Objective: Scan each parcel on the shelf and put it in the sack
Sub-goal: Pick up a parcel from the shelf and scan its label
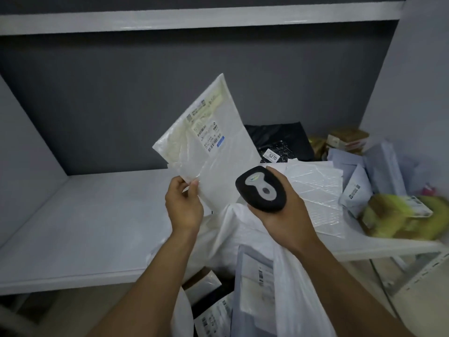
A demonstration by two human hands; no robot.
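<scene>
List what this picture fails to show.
Head view:
- Label print on the flat white plastic mailer: too small, blurred.
- Scan window of the black handheld scanner: faces away, right hand wraps it.
- Depth of the white plastic sack: cut off by bottom edge.
- Yellow-green parcel at the right end of the white shelf: blurred.

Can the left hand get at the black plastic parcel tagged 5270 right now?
Probably not: the left hand pinches the white plastic mailer, held up partly in front of the black plastic parcel.
</scene>
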